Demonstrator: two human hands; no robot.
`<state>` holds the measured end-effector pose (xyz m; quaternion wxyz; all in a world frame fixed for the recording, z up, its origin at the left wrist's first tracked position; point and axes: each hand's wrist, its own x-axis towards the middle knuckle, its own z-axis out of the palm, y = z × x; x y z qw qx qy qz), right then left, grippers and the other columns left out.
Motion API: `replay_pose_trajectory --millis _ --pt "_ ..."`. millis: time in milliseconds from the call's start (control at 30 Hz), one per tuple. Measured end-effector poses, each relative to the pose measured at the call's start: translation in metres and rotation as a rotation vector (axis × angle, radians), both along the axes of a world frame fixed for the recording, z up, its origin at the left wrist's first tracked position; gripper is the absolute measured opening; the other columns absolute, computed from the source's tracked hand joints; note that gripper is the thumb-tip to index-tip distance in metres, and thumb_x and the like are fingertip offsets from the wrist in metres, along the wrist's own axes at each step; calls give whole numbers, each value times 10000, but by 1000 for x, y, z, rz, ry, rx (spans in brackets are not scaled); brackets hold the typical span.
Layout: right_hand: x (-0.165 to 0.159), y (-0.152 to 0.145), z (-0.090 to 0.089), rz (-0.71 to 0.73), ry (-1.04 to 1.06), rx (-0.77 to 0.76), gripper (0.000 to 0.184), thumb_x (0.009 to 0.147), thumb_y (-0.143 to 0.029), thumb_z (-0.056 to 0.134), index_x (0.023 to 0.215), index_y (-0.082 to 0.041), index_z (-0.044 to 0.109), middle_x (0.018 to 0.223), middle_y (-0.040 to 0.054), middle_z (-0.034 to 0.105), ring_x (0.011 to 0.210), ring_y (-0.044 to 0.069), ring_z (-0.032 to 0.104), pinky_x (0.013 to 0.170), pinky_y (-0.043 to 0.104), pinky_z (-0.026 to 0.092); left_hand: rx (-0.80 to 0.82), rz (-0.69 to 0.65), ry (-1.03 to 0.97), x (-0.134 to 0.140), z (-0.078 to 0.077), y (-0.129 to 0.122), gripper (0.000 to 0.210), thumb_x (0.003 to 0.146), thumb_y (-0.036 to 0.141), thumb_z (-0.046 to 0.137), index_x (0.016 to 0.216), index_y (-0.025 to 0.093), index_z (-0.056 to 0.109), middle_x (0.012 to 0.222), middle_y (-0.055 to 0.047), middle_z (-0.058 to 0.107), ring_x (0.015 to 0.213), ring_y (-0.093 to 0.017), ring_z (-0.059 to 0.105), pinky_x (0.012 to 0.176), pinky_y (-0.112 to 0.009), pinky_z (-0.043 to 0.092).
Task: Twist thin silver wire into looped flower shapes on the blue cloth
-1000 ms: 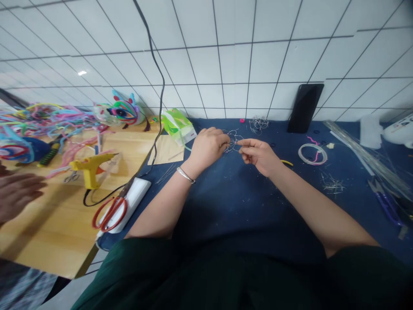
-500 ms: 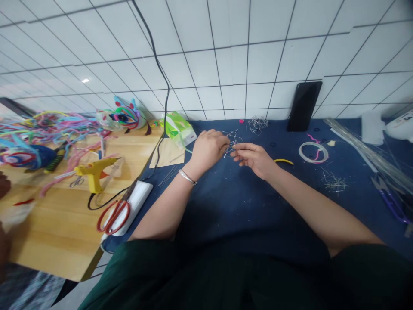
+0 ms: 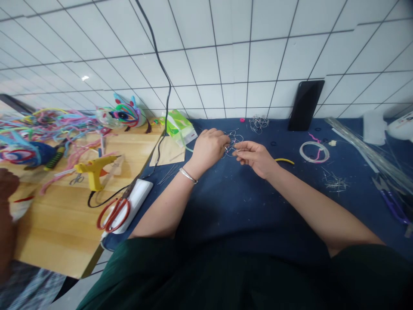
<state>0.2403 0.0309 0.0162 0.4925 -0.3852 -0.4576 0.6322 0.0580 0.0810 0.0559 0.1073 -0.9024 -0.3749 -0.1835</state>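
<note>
Thin silvery wire bent into loops [image 3: 237, 137] lies between my hands over the blue table cover [image 3: 226, 206]. My left hand [image 3: 209, 148], with a silver bangle at its wrist, is closed on the near left part of this wire piece. On its right side, my right hand [image 3: 253, 157] has thumb and forefinger pinched at the wire's edge; the exact strand between them is too fine to make out. Small bits of pink and blue show among the loops. Behind the hands, a tangle of similar wire [image 3: 259, 123] rests by the wall.
Left of me, a wooden table [image 3: 58, 237] bears a yellow glue gun [image 3: 95, 170], red-handled scissors [image 3: 114, 213] on a white power strip [image 3: 140, 193], and colourful fuzzy stems. Another person's hand [image 3: 8, 185] is there. Rightward lie a clear coil [image 3: 314, 152], wire scraps [image 3: 335, 183] and purple-handled scissors [image 3: 392, 200].
My right hand has shifted slightly away from the left hand, still pinching. My left hand keeps its grip. The other person's hand has come further into view at the left.
</note>
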Motion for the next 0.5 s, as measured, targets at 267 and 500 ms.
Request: replay_pose_trajectory --millis 267,500 --pt "0 1 0 -32 -64 30 309 689 -292 734 980 -225 655 872 21 646 698 116 560 602 266 457 -215 -74 -224 -1 -1 2 134 813 186 547 825 178 680 795 -39 668 781 -158 582 727 -301 435" --pt "3 2 1 -49 0 67 254 735 -275 681 983 -232 651 851 16 639 691 110 554 600 261 444 -563 -81 -434 -7 -5 9 138 801 275 582 795 179 682 693 -7 661 611 -96 545 563 -235 405"
